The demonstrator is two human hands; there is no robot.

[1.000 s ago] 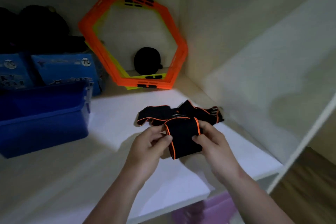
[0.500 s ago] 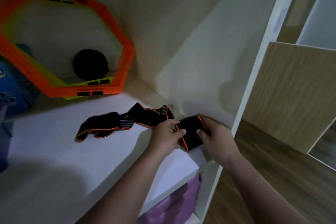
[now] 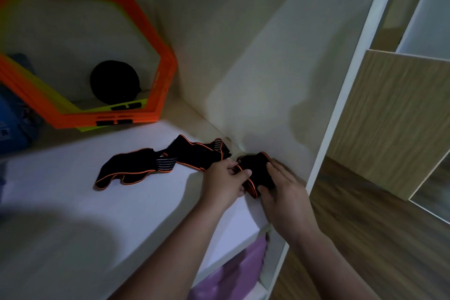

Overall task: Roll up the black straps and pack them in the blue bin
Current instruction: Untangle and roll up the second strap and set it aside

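A long black strap (image 3: 155, 165) with orange edging lies unrolled across the white shelf (image 3: 85, 214). Its right end is wound into a small roll (image 3: 258, 173) near the shelf's right wall. My left hand (image 3: 224, 182) pinches the left side of the roll. On the roll's right side my right hand (image 3: 285, 195) grips it, fingers laid over its top. The blue bin is out of view; only a sliver of something blue shows at the far left edge.
Orange and yellow hexagonal frames (image 3: 155, 56) lean against the back wall, with a round black object (image 3: 114, 83) behind them. Blue boxes (image 3: 12, 124) stand at the far left. A purple thing (image 3: 241, 273) sits on the shelf below. A wooden floor lies to the right.
The view swung right, so the blue bin left the frame. Both hands carried the strap's rolled end rightward toward the side wall, and the rest of the strap stretched out flatter behind it.
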